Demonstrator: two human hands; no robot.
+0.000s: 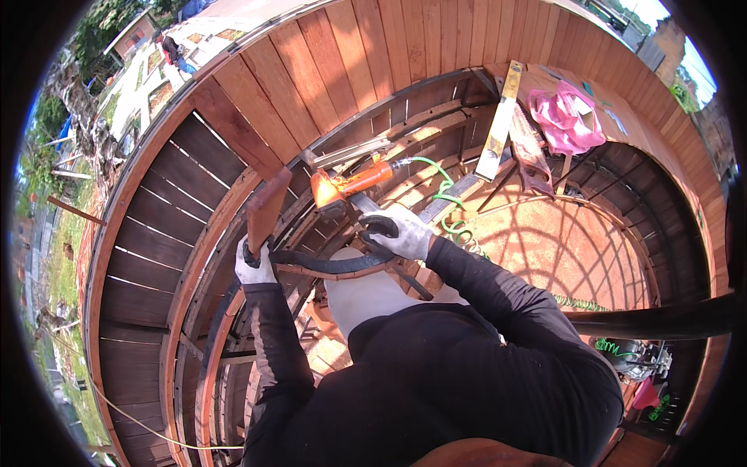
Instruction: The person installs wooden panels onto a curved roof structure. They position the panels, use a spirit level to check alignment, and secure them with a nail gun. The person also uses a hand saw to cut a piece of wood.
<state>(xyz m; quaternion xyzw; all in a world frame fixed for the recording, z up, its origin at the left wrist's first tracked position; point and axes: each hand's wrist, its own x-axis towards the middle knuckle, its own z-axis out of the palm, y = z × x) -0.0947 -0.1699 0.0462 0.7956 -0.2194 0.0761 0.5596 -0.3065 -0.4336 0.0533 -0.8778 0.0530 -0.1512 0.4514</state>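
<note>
Your L hand (255, 263) grips a board (267, 208); R hand (399, 234) curls by the orange tool (352, 185), can't tell if grasping. Prob. positioning; next calls for steady alignment.

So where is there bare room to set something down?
The widest bare patch is the reddish planks, bordered by the open framing and the long metal bar; I can't tell their slope. It's crowded near the right hand, orange nail gun and green hose, and where the pink bundle lies.
</note>
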